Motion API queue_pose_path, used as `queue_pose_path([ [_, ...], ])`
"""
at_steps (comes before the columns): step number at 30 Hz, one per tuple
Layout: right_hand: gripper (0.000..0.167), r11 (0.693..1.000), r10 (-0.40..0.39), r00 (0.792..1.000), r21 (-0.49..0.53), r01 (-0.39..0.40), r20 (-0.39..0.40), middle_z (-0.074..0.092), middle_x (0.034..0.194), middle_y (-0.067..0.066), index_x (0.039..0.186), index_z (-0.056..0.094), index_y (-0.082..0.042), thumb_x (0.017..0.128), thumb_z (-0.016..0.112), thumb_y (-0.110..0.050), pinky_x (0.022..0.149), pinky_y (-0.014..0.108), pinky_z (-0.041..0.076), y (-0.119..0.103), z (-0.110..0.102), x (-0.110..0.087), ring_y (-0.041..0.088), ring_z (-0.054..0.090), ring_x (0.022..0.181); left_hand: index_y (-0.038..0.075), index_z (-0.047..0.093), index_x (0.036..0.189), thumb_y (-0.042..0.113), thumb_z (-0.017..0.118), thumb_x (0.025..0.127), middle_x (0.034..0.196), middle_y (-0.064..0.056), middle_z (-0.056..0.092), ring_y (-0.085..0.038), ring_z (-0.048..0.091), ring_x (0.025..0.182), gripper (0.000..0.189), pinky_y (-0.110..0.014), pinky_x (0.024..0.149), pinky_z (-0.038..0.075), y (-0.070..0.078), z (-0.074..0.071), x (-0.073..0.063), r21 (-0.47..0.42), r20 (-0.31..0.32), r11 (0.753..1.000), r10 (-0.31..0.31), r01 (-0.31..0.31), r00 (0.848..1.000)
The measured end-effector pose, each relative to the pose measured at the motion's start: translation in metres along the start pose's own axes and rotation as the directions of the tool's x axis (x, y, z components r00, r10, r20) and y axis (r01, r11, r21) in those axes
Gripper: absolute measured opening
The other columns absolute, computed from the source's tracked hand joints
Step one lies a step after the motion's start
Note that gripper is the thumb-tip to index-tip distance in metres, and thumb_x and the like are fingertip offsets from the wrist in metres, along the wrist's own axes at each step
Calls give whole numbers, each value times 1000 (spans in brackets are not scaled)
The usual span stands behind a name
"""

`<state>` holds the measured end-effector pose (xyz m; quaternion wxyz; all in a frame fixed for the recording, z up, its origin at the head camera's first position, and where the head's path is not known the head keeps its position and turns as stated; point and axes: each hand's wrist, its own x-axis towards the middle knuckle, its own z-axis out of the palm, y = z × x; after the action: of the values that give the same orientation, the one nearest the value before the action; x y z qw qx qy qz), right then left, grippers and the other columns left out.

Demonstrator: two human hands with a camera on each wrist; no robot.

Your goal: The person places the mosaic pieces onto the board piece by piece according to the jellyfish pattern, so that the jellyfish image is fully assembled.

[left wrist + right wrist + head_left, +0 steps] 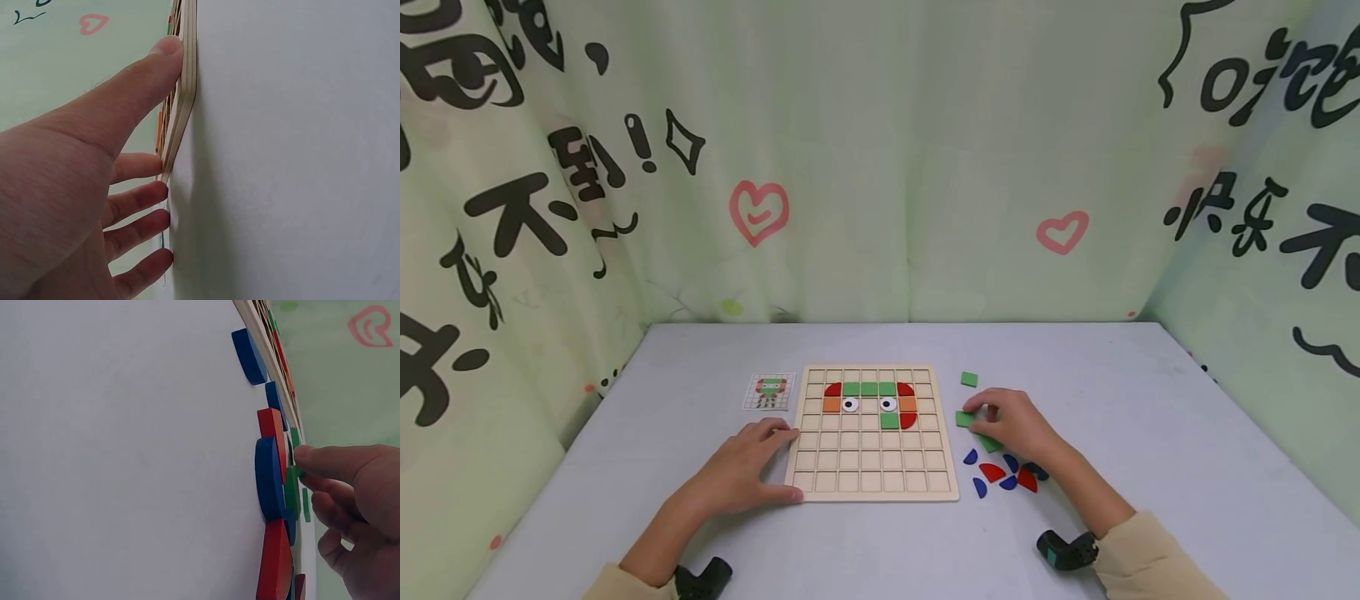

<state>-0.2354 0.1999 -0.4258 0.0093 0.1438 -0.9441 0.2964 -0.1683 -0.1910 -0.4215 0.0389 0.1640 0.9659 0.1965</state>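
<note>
My left hand (747, 468) rests at the left side of a wooden grid board (859, 461), thumb at the near left corner and fingers spread along the edge. Set into the board's upper part are green squares (868, 389), red quarter-rounds (906, 389), orange squares (832, 405) and two eye tiles (850, 405). Right of the board, my right hand (1017, 423) pinches a green square tile (964, 419) between thumb and index finger, low over the table. Another green piece (989, 443) lies just under that hand, partly hidden by it.
A pattern card (769, 392) lies left of the board. Beyond my right hand is a green square (969, 379). Nearer me lie several blue half-rounds (980, 487) and red quarter-rounds (992, 472). Curtains (910, 167) with writing stand around the white table (880, 550).
</note>
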Motion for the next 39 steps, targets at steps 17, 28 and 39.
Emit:
queue_pose_path([
  [17,15,993,-74,997,94,72,12,69,99,1,97,74,-16,83,75,-12,56,20,42,-27,17,9,14,50,79,16,54,137,55,81,69,137,-2,49,-23,46,126,83,-48,103,41,-1,1,0,-7,3,1000,-8,8,1000],
  [28,12,984,-128,991,129,123,30,68,98,-2,93,74,-18,82,77,-14,61,20,44,-41,29,19,13,52,78,14,54,136,54,79,71,135,-3,50,-24,47,125,81,-50,101,41,-5,1,0,7,-13,999,43,-43,999],
  [39,12,973,-184,982,148,176,43,69,98,1,91,73,-13,81,76,-8,63,20,44,-50,37,25,11,51,73,15,54,136,54,79,71,135,-2,50,-23,48,124,80,-50,100,41,-5,0,-1,4,-23,998,57,-57,998],
])
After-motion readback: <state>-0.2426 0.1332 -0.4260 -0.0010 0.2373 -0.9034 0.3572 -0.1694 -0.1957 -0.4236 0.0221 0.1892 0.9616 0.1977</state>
